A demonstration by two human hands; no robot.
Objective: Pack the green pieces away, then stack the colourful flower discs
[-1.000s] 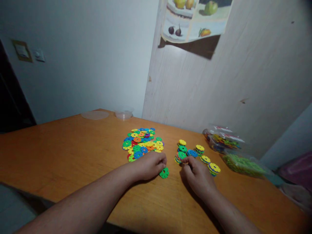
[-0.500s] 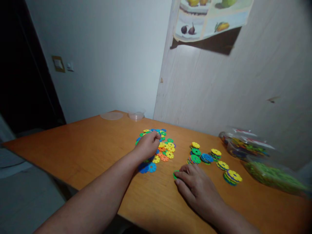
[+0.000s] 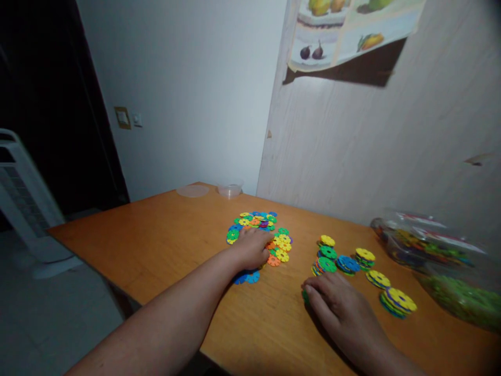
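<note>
Loose pile of flower discs (image 3: 261, 230): flat, notched, mixed colours, at table (image 3: 156, 235) centre. Left hand (image 3: 252, 246) lies half-curled on pile, grasp unclear. Right hand (image 3: 344, 308) flat, covers green disc (image 3: 304, 295) at 3 o'clock of pile. Since 0.5 s ago, left hand shifted to pile's near edge. Clear bags (image 3: 434, 250) at 3 o'clock hold coloured pieces.

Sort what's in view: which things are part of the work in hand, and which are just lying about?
In hand:
left hand on the loose disc pile
right hand flat over a green disc
disc stacks

Lying about:
bags
clear bowl
clear lid
poster
white appliance
</note>
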